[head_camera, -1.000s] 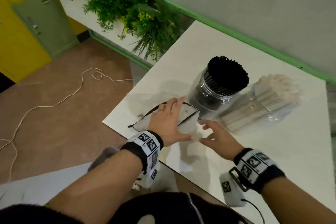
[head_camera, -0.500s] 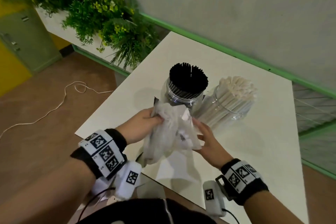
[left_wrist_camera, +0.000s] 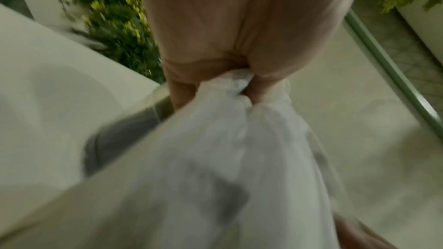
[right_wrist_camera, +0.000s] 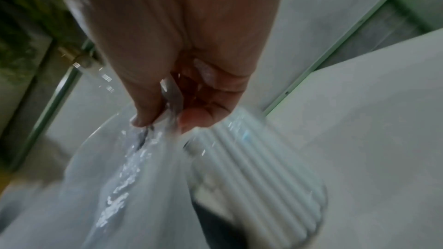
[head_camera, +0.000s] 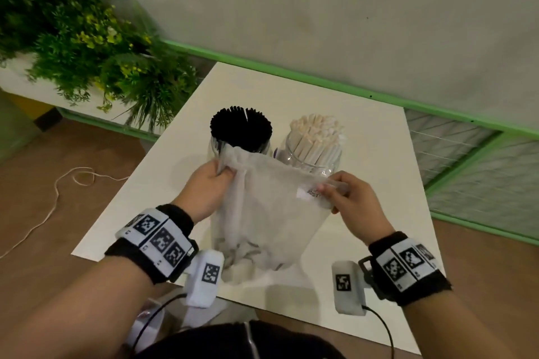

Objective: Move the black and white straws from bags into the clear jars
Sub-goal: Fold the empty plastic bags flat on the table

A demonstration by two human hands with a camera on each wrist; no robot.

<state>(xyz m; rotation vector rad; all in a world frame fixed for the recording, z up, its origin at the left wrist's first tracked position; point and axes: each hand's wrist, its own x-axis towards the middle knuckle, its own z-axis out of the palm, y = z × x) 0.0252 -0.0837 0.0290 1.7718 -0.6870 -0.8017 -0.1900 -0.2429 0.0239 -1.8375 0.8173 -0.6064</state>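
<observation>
A crumpled clear plastic bag (head_camera: 268, 213) hangs upright over the white table (head_camera: 376, 172), stretched between both hands. My left hand (head_camera: 217, 178) grips its upper left corner (left_wrist_camera: 230, 84) in a fist. My right hand (head_camera: 335, 191) pinches the upper right edge (right_wrist_camera: 165, 120) between thumb and fingers. Behind the bag stand two clear jars: the left jar (head_camera: 215, 148) packed with black straws (head_camera: 240, 128), the right jar (head_camera: 312, 160) packed with white straws (head_camera: 316, 132), also close under my right hand (right_wrist_camera: 261, 173). The bag's lower end looks bunched; I cannot tell its contents.
Green plants (head_camera: 87, 46) in a white planter stand left of the table. A green-framed rail (head_camera: 320, 81) runs along the wall behind. A white cord (head_camera: 58, 189) lies on the brown floor at the left. The table's near edge (head_camera: 291, 318) is close to my body.
My hands lifted the bag off the table, where it lay flat, and spread it wide in front of the jars. The camera view shifted right and nearer to the table.
</observation>
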